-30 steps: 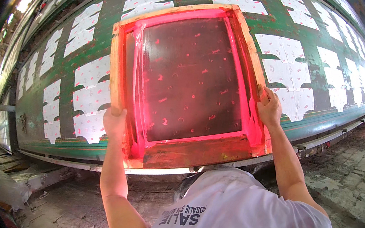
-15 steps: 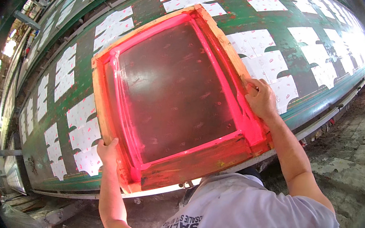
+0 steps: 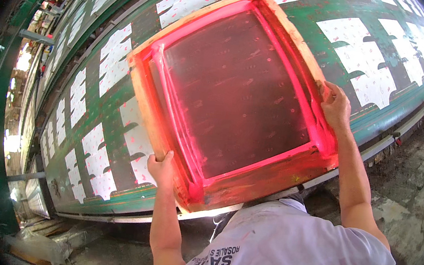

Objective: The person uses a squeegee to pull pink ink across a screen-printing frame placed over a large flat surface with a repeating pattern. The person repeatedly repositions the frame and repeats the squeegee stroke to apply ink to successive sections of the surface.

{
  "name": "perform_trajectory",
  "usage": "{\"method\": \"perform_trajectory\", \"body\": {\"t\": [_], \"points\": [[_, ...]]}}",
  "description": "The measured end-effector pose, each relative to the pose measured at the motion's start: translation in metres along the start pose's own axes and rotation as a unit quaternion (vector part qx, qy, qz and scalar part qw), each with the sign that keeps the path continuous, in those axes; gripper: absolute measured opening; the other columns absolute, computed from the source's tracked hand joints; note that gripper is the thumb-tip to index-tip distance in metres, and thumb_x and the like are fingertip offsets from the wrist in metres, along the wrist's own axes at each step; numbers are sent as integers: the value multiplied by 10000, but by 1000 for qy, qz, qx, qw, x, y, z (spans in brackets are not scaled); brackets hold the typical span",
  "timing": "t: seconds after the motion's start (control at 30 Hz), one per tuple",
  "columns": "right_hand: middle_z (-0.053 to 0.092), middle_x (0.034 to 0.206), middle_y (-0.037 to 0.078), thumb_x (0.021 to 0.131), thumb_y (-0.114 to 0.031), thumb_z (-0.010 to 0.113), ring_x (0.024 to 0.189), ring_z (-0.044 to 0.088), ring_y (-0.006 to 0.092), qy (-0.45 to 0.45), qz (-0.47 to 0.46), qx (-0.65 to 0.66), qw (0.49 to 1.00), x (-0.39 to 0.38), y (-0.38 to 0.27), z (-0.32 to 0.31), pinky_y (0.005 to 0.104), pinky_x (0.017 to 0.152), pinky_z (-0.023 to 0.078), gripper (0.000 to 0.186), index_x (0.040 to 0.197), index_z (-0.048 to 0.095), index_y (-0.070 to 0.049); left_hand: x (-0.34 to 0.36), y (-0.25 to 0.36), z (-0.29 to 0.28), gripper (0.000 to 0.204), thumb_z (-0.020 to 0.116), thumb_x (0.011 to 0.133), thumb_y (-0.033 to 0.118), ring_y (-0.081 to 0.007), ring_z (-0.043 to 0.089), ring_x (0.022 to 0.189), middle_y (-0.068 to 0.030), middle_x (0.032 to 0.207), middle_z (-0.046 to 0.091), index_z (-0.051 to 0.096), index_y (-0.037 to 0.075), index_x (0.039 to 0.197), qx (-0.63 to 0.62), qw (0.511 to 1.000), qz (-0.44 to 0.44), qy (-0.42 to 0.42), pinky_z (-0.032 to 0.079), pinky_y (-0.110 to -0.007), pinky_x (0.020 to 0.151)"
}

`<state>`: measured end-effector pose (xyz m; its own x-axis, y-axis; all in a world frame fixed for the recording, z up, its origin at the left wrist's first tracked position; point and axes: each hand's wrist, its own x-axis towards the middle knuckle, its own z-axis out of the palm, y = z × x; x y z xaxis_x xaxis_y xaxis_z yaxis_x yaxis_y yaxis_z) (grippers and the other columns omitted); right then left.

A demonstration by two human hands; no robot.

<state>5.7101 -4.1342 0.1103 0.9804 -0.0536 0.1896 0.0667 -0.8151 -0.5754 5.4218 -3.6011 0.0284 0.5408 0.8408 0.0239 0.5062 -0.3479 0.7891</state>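
Observation:
A wooden screen-printing frame [image 3: 313,50] with a dark mesh [image 3: 236,98] is held before me over the long green table. Bright pink ink coats the inner edges of its wood and the mesh border. My left hand [image 3: 161,167] grips the near part of the left rail, thumb on top. Farther up on the right rail, my right hand [image 3: 336,109] is closed round the wood. White cut fabric pieces [image 3: 137,139] with small pink prints lie partly beneath the frame's left side. Whether the frame touches the table is hard to tell.
The green table [image 3: 131,199] carries several more groups of white printed pieces [image 3: 357,55] to the left, right and far side. A metal rail [image 3: 378,146] runs along its near edge. Another long table stands beyond, and plastic wrapping [image 3: 47,244] lies low at left.
The frame has shifted right and slightly away from me, with both hands still on its rails. Fabric pieces at its right are now covered, while more show along its left.

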Motion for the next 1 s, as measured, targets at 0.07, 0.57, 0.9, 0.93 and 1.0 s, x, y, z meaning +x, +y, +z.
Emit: {"method": "perform_trajectory", "body": {"t": [0.07, 0.57, 0.9, 0.93, 1.0], "points": [[770, 1135, 129, 830, -36, 735, 1034, 764, 312, -2, 10, 11, 1000, 12, 28, -11, 441, 934, 602, 617, 1427, 771, -187, -14, 12, 19, 393, 977, 829, 202, -298, 643, 829, -160, 926, 705, 682, -37, 931, 7, 1000, 3, 3, 522, -481, 790], [775, 1190, 134, 871, 13, 766, 1012, 738, 232, -63, -3, 49, 997, 65, 120, -48, 383, 934, 583, 656, 1513, 726, -119, -60, 68, 75, 464, 960, 820, 282, -421, 729, 1068, -244, 1112, 757, 769, -26, 1110, 56, 998, 17, -9, 557, -515, 947], [666, 1522, 189, 886, -79, 865, 1444, 600, 434, -73, -336, -81, 936, -24, 53, -76, 531, 1207, 514, 712, 1564, 658, -136, -59, 71, 83, 434, 956, 841, 312, -394, 733, 986, -223, 1042, 756, 737, -14, 1027, 97, 995, 27, -7, 561, -509, 890], [660, 1532, 185, 867, -88, 874, 1457, 593, 430, -204, -340, -11, 918, -46, 41, -83, 540, 1213, 509, 697, 1533, 673, -125, -59, 71, 83, 442, 955, 841, 318, -404, 731, 997, -230, 1053, 754, 736, -15, 1031, 104, 994, 30, -4, 562, -514, 894], [656, 1540, 178, 830, -96, 887, 1465, 594, 420, -378, -371, 34, 848, -90, 18, -93, 555, 1208, 510, 666, 1469, 702, -103, -59, 71, 83, 456, 953, 840, 330, -423, 729, 1019, -244, 1075, 750, 734, -17, 1038, 117, 992, 38, 0, 562, -524, 903]]}}
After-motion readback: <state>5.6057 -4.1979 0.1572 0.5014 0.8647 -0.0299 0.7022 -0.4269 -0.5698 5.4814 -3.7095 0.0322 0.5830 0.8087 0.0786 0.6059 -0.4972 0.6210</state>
